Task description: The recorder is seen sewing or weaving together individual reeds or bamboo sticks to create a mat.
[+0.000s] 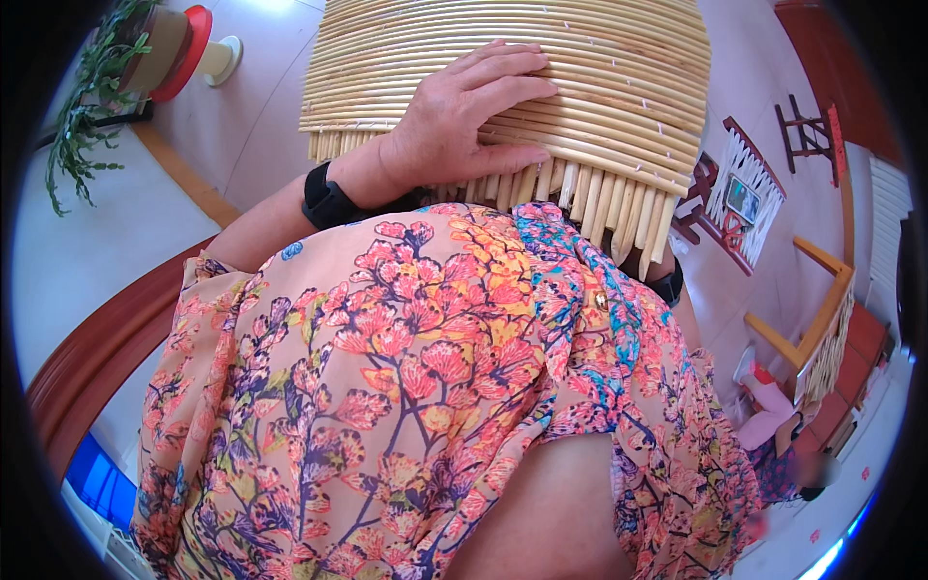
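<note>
A mat of pale yellow stalks, stitched side by side with light thread, spreads in front of my body. From under its near edge stick out the uneven ends of a second layer of stalks, running crosswise to the top ones. My left hand lies on top near this edge, fingers stretched out and thumb along the lowest stalks. A black band circles the left wrist. Of my right arm only the wrist with a black band shows, beside the protruding ends; the mat hides the hand and its fingers.
To the right are a low stool with white cords, a phone on it, and a wooden stool with a woven seat. Another person is at lower right. A potted plant stands at left.
</note>
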`<control>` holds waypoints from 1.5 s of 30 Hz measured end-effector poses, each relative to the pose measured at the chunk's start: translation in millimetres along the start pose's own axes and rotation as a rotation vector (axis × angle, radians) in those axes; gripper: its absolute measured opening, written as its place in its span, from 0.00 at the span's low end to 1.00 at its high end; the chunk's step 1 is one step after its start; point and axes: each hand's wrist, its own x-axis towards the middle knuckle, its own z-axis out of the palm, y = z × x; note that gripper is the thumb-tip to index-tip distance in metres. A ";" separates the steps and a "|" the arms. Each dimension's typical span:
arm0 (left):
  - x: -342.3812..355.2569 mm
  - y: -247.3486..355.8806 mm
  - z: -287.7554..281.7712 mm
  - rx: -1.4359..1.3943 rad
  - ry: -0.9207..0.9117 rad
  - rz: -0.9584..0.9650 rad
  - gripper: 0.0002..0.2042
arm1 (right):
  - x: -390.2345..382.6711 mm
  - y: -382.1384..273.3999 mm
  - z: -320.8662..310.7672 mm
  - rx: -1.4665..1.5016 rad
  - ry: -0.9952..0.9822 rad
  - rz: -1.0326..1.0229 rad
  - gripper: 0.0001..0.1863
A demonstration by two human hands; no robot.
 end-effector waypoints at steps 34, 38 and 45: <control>9.3 1.7 -20.3 0.098 0.108 0.002 0.22 | 40.1 4.7 -12.5 -0.060 -0.061 -0.113 0.36; 11.8 3.0 -24.8 0.083 0.065 -0.022 0.22 | 45.3 2.0 -12.7 -0.058 -0.054 -0.123 0.36; 30.8 20.6 -48.8 0.107 -0.196 -0.088 0.22 | 55.7 -1.6 -11.9 -0.051 -0.042 -0.153 0.37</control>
